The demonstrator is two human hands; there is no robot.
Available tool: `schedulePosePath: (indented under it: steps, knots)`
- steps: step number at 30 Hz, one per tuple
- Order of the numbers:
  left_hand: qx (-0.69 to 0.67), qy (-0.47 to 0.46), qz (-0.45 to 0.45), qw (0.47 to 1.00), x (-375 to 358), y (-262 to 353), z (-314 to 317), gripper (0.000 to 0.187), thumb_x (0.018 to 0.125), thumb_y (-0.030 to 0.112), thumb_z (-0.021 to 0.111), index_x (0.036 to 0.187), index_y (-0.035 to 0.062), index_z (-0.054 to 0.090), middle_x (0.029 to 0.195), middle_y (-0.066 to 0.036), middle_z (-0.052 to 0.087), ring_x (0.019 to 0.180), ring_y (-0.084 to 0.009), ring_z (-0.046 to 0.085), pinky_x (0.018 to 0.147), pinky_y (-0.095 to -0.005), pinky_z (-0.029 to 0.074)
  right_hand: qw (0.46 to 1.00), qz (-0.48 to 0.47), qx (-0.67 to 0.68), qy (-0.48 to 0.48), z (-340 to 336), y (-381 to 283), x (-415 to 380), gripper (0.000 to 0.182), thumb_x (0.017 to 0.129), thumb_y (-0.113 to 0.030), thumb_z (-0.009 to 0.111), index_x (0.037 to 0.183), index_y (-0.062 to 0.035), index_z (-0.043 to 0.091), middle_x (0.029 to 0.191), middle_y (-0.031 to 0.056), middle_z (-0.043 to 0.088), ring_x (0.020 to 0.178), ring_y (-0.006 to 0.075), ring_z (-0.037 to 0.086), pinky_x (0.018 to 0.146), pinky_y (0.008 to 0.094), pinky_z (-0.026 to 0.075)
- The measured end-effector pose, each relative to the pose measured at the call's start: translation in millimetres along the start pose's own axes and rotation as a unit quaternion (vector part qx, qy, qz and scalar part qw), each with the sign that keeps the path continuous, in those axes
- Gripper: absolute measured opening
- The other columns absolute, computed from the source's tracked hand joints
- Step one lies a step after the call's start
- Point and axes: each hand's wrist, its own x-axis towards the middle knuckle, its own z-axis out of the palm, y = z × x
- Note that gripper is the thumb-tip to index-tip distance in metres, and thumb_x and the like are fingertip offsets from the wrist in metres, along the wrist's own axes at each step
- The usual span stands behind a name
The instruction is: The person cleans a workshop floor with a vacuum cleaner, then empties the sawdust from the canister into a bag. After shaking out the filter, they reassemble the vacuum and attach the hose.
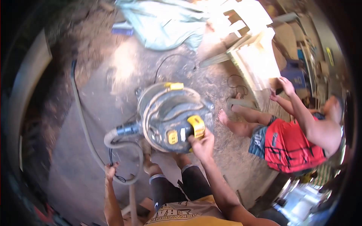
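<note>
A round, dusty shop vacuum [169, 109] stands on the floor in front of my legs. My right hand [203, 145] is closed on the yellow latch [197, 126] at the near right edge of its lid. From the vacuum's left side a grey ribbed hose [140, 160] loops down and runs up to a dark end at the far left. Low on the left, my left hand [110, 170] is closed around a looped black cord [120, 178], right beside the hose. Whether those fingers also touch the hose cannot be made out.
To the right, another person [294, 139] in red sits with both hands at a pale wooden piece [260, 67], partly washed out by glare. A light-blue sheet [162, 22] lies at the back. A thin dark cable [166, 60] trails behind the vacuum across the dusty floor [98, 98].
</note>
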Motion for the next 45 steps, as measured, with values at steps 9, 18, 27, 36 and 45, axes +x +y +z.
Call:
schedulePosePath:
  steps: [9,18,27,36,45]
  knots:
    - [0.331,0.020,0.488,0.807,24,246,-111,0.042,0.085,0.036,0.070,0.085,-0.0062,0.068,0.073,-0.015,0.067,0.058,-0.0250,0.062,0.057,-0.0365,0.051,0.976,-0.027,0.052,0.210,1,-58,-86,0.019,0.071,-0.007,0.069,0.090,-0.0095,0.068,0.079,0.0095,0.070,0.073,0.0156,0.067,0.063,0.0305,0.051]
    - [0.398,-0.467,0.667,0.423,-193,461,285,0.043,0.085,0.036,0.069,0.088,-0.0063,0.066,0.075,-0.016,0.066,0.058,-0.0253,0.063,0.057,-0.0365,0.051,0.863,0.120,0.102,0.480,-14,-45,-170,0.013,0.058,-0.003,0.062,0.071,-0.0034,0.060,0.067,0.0216,0.061,0.074,0.0431,0.061,0.063,0.0512,0.044]
    - [0.305,-0.695,0.641,0.116,-536,330,421,0.044,0.085,0.037,0.068,0.092,-0.0063,0.063,0.077,-0.017,0.066,0.059,-0.0257,0.063,0.057,-0.0366,0.052,0.727,0.264,0.141,0.618,-36,59,-288,0.021,0.064,-0.011,0.066,0.084,-0.0060,0.065,0.080,0.0215,0.067,0.083,0.0402,0.065,0.072,0.0499,0.050]
    - [0.303,-0.716,0.629,0.000,-725,217,491,0.045,0.086,0.037,0.067,0.095,-0.0063,0.061,0.079,-0.017,0.066,0.060,-0.0261,0.063,0.057,-0.0366,0.052,0.656,0.300,0.166,0.672,-96,140,-362,0.039,0.067,-0.018,0.069,0.103,-0.0043,0.065,0.085,0.0199,0.068,0.088,0.0371,0.065,0.077,0.0481,0.047]
    - [0.429,-0.680,0.582,0.121,-658,200,570,0.046,0.086,0.037,0.066,0.098,-0.0064,0.058,0.081,-0.018,0.065,0.061,-0.0264,0.063,0.057,-0.0366,0.052,0.641,0.337,0.159,0.670,-182,205,-376,0.040,0.068,-0.022,0.069,0.104,-0.0044,0.064,0.083,0.0190,0.068,0.085,0.0380,0.065,0.077,0.0470,0.048]
